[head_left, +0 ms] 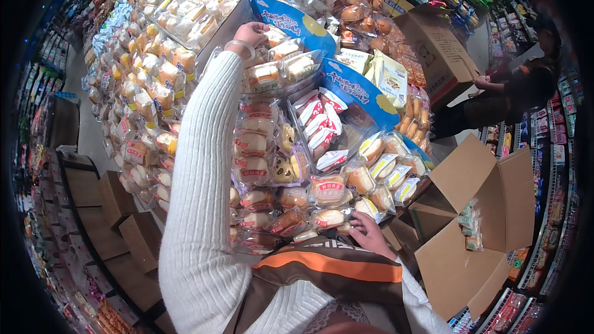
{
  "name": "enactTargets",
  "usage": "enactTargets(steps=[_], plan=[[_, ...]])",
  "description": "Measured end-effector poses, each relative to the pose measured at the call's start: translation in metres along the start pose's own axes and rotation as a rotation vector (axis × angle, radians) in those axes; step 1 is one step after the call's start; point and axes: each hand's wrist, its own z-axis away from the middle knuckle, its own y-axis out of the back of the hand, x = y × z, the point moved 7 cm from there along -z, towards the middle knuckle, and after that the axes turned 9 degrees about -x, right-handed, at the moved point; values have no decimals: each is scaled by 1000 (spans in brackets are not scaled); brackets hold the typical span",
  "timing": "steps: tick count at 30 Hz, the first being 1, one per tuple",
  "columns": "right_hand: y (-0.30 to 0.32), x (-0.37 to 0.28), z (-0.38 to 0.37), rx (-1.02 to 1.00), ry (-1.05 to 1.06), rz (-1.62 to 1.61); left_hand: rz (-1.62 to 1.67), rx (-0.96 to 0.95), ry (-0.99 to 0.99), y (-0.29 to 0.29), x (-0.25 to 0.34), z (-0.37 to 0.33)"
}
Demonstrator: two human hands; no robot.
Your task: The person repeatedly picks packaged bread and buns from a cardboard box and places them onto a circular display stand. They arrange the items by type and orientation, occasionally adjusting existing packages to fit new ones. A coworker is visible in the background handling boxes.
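My left hand (250, 34), with a bangle at the wrist, reaches to the far side of the bread display. Its fingers are bent in on a clear-wrapped bread (275, 37) at the end of a row; the palm side is hidden. More wrapped breads (301, 67) lie in that row, in front of a blue divider (298, 23). My right hand (366, 233) is low at the display's near edge, fingers apart, resting beside a wrapped bread roll (330, 218) and holding nothing. Between my hands are red-and-white packets (323, 122) in a clear bin and a column of wrapped breads (253, 142).
An open cardboard box (515, 195) with several small packets inside stands at my right. Beyond it, another person (516, 96) has a hand at a second carton (437, 62). Heaped wrapped breads (142, 99) cover the left side. Stocked shelves (550, 192) line the aisle.
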Motion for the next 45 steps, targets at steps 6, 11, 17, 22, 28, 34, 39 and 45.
enactTargets(steps=[6,11,17,22,28,34,39,45], plan=[[1,-3,-3,-58,-27,-17,-206,-96,-3,-1,20,11],[3,0,-1,-37,-42,-93,-494,234,-221,57,73,97],[-4,-4,-6,-73,-48,-9,-894,-22,436,75,30,156],[2,-6,-4,-85,-76,-77,-845,73,325,70,24,165],[-1,5,-2,-80,-87,-85,-915,220,112,91,63,147],[1,10,-2,-65,-68,-82,-1059,60,142,46,52,93],[1,8,2,-45,-68,-64,-1057,-49,-18,21,30,59],[-1,11,1,-45,-53,-73,-856,22,52,10,3,63]])
